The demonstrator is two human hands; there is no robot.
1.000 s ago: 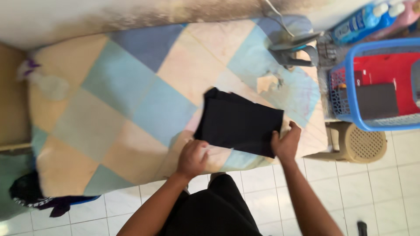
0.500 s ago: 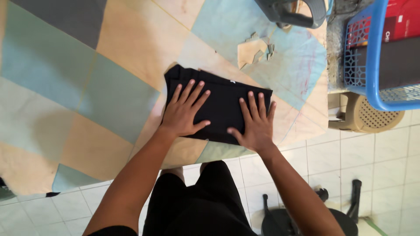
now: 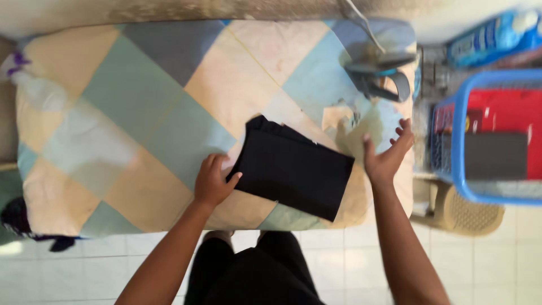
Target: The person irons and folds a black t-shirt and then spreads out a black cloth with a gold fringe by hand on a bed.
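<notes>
A folded black garment point(image 3: 293, 168) lies on an ironing surface covered in a pastel checked cloth point(image 3: 141, 113), near its front edge. My left hand point(image 3: 213, 181) grips the garment's left edge, thumb on top and fingers curled under. My right hand point(image 3: 385, 152) hovers just right of the garment, palm open, fingers spread, holding nothing. An iron point(image 3: 379, 73) rests at the far right corner of the cloth, beyond my right hand.
A blue plastic basket point(image 3: 451, 147) with red and dark items stands to the right, above a beige plastic stool point(image 3: 471, 212). A blue bottle point(image 3: 491, 36) lies at top right. A torn patch point(image 3: 339, 118) marks the cloth. White floor tiles point(image 3: 339, 265) run below.
Both hands were pressed flat on the garment. Now the left hand has taken hold of its left edge, and the right hand has lifted off and moved right.
</notes>
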